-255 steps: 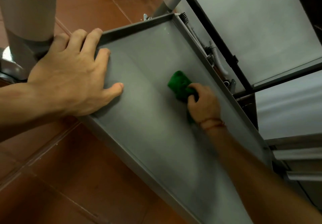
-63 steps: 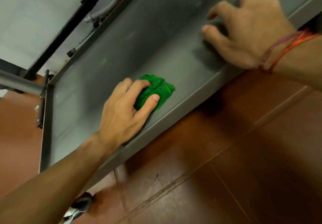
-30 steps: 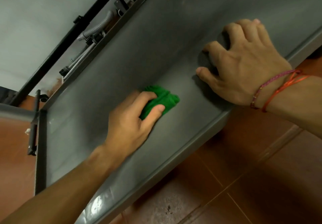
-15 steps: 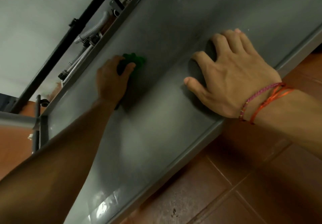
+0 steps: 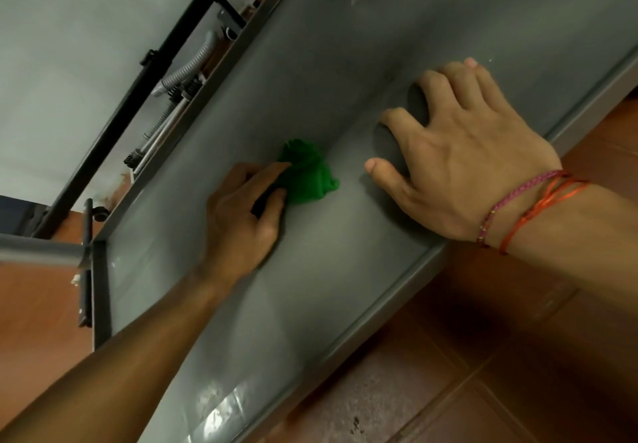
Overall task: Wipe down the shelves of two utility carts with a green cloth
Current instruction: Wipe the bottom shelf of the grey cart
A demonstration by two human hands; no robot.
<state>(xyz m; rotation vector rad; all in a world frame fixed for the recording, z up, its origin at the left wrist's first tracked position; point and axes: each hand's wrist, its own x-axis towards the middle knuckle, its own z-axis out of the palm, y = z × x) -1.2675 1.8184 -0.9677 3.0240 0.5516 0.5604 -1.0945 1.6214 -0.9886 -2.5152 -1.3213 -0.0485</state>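
A grey metal cart shelf point(image 5: 345, 287) with a raised rim runs diagonally across the view. My left hand point(image 5: 241, 215) grips a bunched green cloth point(image 5: 307, 173) and holds it down on the shelf floor near the middle. My right hand point(image 5: 459, 152), with red and pink strings round the wrist, rests flat on the shelf just inside the near rim, fingers spread. The cloth lies a short way left of my right thumb, not touching it.
Beyond the shelf's far rim stand a black metal frame point(image 5: 145, 76) against a white panel point(image 5: 69, 45), with a grey corrugated hose point(image 5: 190, 66) beside them. A grey cart post point(image 5: 38, 253) meets the shelf's left corner. Brown floor tiles point(image 5: 483, 373) lie below the near rim.
My left hand has drawn the cloth back from the far rim toward the shelf's middle, closer to my right hand. My right hand has stayed planted on the shelf.
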